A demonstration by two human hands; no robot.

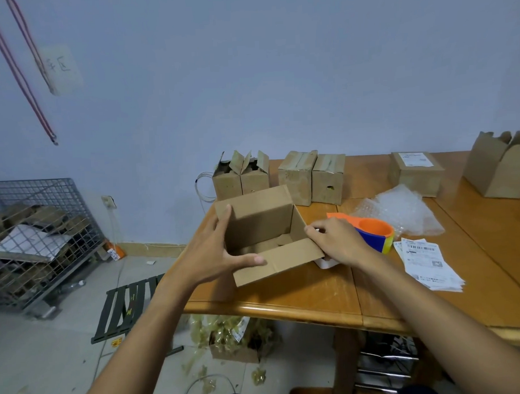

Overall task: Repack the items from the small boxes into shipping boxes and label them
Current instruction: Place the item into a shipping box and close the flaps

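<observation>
An open brown shipping box (287,256) stands at the table's near left corner with its flaps up. My left hand (222,251) holds its left wall, fingers on the far flap and thumb across the near one. My right hand (337,241) rests at the box's right side, fingers curled over a small white item (326,263) that is mostly hidden. Several small brown boxes (299,177) line the far edge; two at the left (240,175) have open tops. A stack of shipping labels (429,261) lies to the right.
An orange and blue tape dispenser (375,229) and bubble wrap (406,209) sit right of my hand. A labelled sealed box (417,172) and an open box (499,168) stand further right. On the floor are a wire cage (39,240), a folding stool (130,304) and scrap packing.
</observation>
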